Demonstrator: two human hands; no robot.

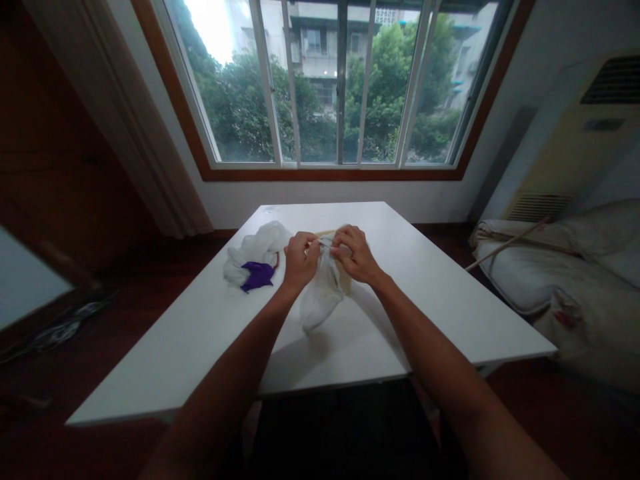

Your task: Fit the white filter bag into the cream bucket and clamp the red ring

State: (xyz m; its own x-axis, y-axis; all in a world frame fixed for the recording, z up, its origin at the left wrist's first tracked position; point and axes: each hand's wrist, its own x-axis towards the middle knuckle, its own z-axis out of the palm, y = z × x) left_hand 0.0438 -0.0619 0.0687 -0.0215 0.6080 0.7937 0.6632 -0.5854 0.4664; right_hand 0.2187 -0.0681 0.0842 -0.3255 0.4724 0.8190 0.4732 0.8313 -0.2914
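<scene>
Over the middle of the table, a thin, sheer white cloth (pixel 320 300) hangs down in folds from my fingers. My left hand (pixel 303 257) pinches its upper edge between thumb and fingers. Close beside it, my right hand (pixel 354 252) grips the same edge, fingers curled. A pale yellowish piece (pixel 345 280) shows behind the cloth, partly hidden by my right hand; its kind I cannot make out. To the left lies a crumpled heap of sheer white material (pixel 260 243), with a dark purple cloth (pixel 257 276) against its front.
The white table (pixel 425 313) narrows toward the window (pixel 340 100). Large stuffed white sacks (pixel 590 280) with a thin stick (pixel 505 245) across them are at the right, below a floor-standing air conditioner (pixel 565 147). A curtain (pixel 135 133) hangs at the left.
</scene>
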